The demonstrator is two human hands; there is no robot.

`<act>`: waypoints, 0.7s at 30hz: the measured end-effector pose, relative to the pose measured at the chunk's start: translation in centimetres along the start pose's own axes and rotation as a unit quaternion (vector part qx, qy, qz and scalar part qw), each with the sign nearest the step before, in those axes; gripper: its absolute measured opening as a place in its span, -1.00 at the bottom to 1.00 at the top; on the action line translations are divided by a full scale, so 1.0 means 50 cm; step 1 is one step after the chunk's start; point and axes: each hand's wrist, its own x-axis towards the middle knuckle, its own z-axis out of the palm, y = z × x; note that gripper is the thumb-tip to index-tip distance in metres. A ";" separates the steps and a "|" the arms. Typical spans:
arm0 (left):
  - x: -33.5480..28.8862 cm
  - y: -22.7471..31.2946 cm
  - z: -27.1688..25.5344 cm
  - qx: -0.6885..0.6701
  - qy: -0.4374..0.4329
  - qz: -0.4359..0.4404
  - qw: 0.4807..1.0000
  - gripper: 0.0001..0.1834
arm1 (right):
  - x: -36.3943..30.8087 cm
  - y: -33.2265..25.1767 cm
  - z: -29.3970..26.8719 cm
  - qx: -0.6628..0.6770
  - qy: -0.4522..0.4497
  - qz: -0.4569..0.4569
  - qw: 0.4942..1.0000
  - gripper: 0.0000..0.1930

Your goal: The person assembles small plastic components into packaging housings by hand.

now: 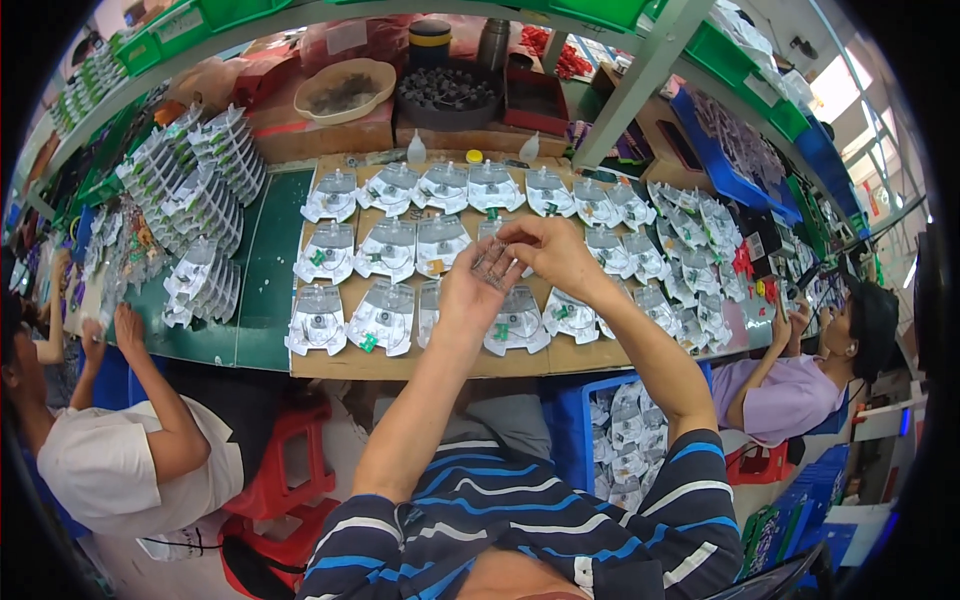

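My left hand [468, 293] is cupped palm up over the middle of the workbench, with a small heap of thin silvery metal pieces [492, 266] in it. My right hand [562, 258] reaches in from the right, its thumb and fingertips pinched together at the heap. Whatever those fingertips grip is too small to make out. Beneath and around both hands lie rows of clear-and-white plastic housings [327, 253] on a cardboard sheet [500, 366]. Several carry a small green part [367, 343], others an orange one; my hands and forearms hide some of the middle ones.
Stacked housings [200, 190] stand at the left, loose ones [700, 265] crowd the right. Behind are a cream bowl [345, 88], a dark tray of small parts [448, 90] and small white bottles [416, 148]. A blue crate [570, 430] sits below the bench edge. Co-workers sit on both sides.
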 end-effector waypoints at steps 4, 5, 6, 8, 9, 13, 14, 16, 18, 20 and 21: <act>-0.022 -0.007 0.005 0.045 -0.019 -0.052 0.997 -0.72 | -0.033 -0.009 -0.015 -0.090 0.039 -0.043 0.994 -0.77; -0.029 -0.010 0.008 0.069 -0.021 -0.053 0.996 -0.70 | -0.042 -0.005 -0.017 -0.090 0.044 -0.040 0.994 -0.77; -0.034 -0.010 0.008 0.072 -0.023 -0.057 0.996 -0.70 | -0.050 -0.003 -0.019 -0.101 0.060 -0.050 0.992 -0.76; -0.041 -0.011 0.009 0.174 -0.076 -0.065 0.980 -0.65 | -0.070 -0.008 -0.024 -0.145 0.078 -0.055 0.985 -0.75; -0.046 -0.015 0.018 0.195 -0.083 -0.064 0.975 -0.64 | -0.079 -0.010 -0.024 -0.144 0.082 -0.053 0.985 -0.75; -0.048 -0.025 0.020 0.239 -0.089 -0.088 0.963 -0.65 | -0.109 0.002 -0.036 -0.136 0.090 -0.064 0.985 -0.69; -0.050 -0.029 0.022 0.242 -0.089 -0.093 0.962 -0.65 | -0.117 0.008 -0.039 -0.107 0.092 -0.068 0.988 -0.67; -0.053 -0.037 0.023 0.268 -0.112 -0.080 0.954 -0.69 | -0.130 0.017 -0.051 -0.035 0.063 -0.045 0.996 -0.63; -0.056 -0.048 0.025 0.270 -0.105 -0.087 0.953 -0.72 | -0.149 0.040 -0.061 0.054 0.066 -0.041 0.996 -0.62; -0.062 -0.066 0.035 0.305 -0.077 -0.051 0.948 -0.74 | -0.169 0.064 -0.069 0.145 0.083 0.044 0.985 -0.69; -0.065 -0.077 0.040 0.328 -0.057 -0.024 0.943 -0.76 | -0.177 0.068 -0.076 0.185 0.075 0.110 0.974 -0.66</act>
